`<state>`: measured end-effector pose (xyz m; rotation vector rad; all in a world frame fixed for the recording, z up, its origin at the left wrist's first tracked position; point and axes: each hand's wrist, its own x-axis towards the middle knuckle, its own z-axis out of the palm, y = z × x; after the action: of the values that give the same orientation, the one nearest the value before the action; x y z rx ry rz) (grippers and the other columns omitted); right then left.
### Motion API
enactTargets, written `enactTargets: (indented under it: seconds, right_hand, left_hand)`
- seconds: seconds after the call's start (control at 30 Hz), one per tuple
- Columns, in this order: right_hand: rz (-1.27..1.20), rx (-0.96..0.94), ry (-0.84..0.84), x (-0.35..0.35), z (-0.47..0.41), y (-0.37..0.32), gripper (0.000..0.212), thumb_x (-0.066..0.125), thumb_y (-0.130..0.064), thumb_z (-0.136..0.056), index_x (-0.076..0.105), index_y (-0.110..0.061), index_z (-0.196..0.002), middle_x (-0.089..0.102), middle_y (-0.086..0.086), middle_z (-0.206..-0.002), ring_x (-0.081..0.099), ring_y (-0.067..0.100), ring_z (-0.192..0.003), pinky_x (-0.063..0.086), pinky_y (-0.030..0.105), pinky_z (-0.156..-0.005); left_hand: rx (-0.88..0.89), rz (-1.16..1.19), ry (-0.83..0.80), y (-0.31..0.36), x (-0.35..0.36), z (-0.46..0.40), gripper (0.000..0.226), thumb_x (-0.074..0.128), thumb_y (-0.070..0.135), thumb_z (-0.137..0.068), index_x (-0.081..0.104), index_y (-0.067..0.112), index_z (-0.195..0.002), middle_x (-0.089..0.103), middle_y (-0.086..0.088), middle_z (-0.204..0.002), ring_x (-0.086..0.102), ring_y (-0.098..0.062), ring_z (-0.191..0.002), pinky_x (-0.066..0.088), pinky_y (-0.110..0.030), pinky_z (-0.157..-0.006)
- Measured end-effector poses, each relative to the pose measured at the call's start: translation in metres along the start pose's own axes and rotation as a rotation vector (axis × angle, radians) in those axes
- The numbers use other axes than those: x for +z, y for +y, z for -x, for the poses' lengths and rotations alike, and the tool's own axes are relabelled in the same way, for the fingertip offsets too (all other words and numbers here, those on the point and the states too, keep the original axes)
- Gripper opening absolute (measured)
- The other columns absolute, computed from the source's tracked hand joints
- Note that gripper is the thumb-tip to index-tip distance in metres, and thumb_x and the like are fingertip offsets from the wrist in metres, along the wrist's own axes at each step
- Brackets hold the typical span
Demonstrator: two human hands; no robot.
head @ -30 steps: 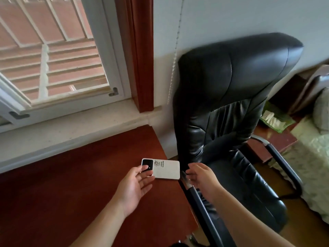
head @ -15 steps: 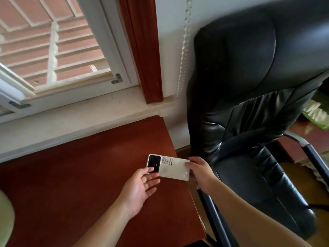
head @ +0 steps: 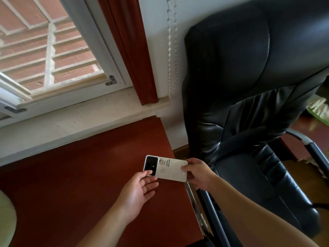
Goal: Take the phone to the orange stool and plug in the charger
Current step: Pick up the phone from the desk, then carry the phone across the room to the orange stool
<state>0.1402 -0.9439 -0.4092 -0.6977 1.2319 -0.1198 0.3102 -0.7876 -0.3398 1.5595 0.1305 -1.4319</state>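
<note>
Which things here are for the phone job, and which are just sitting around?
For the job:
white phone with a cartoon sticker
left hand
right hand

Just there:
black leather office chair
reddish-brown wooden desk
white window frame
beaded blind cord

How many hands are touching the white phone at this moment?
2. The left hand touches the white phone at its camera end; the right hand grips the opposite end, beside the black chair.
</note>
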Motion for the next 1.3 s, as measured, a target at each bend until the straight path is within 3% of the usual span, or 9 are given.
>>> enactTargets:
  seconds: [0.3, 0.47, 0.63, 0.73, 0.97, 1.13, 1.3]
  right_hand:
    - [-0.046, -0.145, -0.085, 0.000, 0.027, -0.014, 0.029, 0.061, 0.008, -0.083, 0.061, -0.005, -0.108, 0.065, 0.021, -0.110, 0.068, 0.034, -0.096, 0.059, 0.041, -0.067]
    - [-0.093, -0.216, -0.060, -0.005, 0.050, -0.023, 0.024, 0.063, 0.008, -0.082, 0.065, -0.008, -0.100, 0.071, 0.019, -0.102, 0.074, 0.028, -0.084, 0.058, 0.038, -0.064]
    - [-0.168, -0.301, -0.038, -0.012, 0.089, -0.029, 0.019, 0.064, 0.005, -0.080, 0.069, -0.012, -0.089, 0.077, 0.012, -0.089, 0.074, 0.032, -0.082, 0.058, 0.039, -0.062]
    - [-0.258, -0.382, 0.020, -0.011, 0.117, -0.026, 0.021, 0.062, 0.009, -0.081, 0.069, -0.011, -0.084, 0.077, 0.013, -0.087, 0.074, 0.032, -0.081, 0.059, 0.040, -0.062]
    - [-0.420, -0.515, 0.197, 0.002, 0.191, 0.014, 0.021, 0.061, 0.009, -0.082, 0.062, -0.003, -0.100, 0.077, 0.011, -0.085, 0.074, 0.032, -0.081, 0.061, 0.049, -0.069]
    - [-0.563, -0.568, 0.310, 0.015, 0.244, 0.058, 0.019, 0.062, 0.008, -0.083, 0.064, -0.006, -0.096, 0.077, 0.015, -0.092, 0.074, 0.033, -0.085, 0.059, 0.038, -0.061]
    - [-0.688, -0.617, 0.425, 0.016, 0.303, 0.106, 0.019, 0.061, 0.006, -0.085, 0.062, -0.005, -0.101, 0.077, 0.015, -0.094, 0.074, 0.032, -0.088, 0.059, 0.036, -0.062]
  left_hand:
    - [0.059, 0.068, -0.031, 0.015, 0.003, 0.010, 0.035, 0.049, 0.031, -0.090, 0.062, 0.013, -0.117, 0.073, -0.010, -0.104, 0.069, -0.021, -0.091, 0.047, -0.037, -0.079]
    - [0.119, 0.105, -0.046, 0.021, 0.000, 0.022, 0.034, 0.049, 0.031, -0.090, 0.063, 0.013, -0.115, 0.073, -0.010, -0.105, 0.067, -0.024, -0.096, 0.046, -0.038, -0.081]
    - [0.155, 0.099, -0.079, 0.023, -0.004, 0.035, 0.031, 0.049, 0.032, -0.092, 0.065, 0.014, -0.111, 0.073, -0.011, -0.106, 0.066, -0.027, -0.100, 0.047, -0.040, -0.082]
    - [0.156, 0.062, -0.149, 0.025, -0.004, 0.041, 0.031, 0.049, 0.033, -0.092, 0.066, 0.014, -0.111, 0.073, -0.011, -0.106, 0.067, -0.026, -0.098, 0.047, -0.040, -0.079]
    - [0.193, -0.055, -0.408, 0.030, -0.013, 0.069, 0.033, 0.050, 0.035, -0.089, 0.067, 0.016, -0.110, 0.073, -0.009, -0.105, 0.070, -0.022, -0.093, 0.050, -0.039, -0.079]
    - [0.155, -0.104, -0.536, 0.013, -0.019, 0.096, 0.036, 0.052, 0.035, -0.088, 0.067, 0.014, -0.113, 0.072, -0.011, -0.107, 0.069, -0.023, -0.096, 0.049, -0.039, -0.080]
    - [0.099, -0.206, -0.666, -0.022, -0.009, 0.126, 0.045, 0.060, 0.036, -0.077, 0.066, 0.011, -0.113, 0.072, -0.012, -0.104, 0.069, -0.024, -0.093, 0.050, -0.038, -0.079]
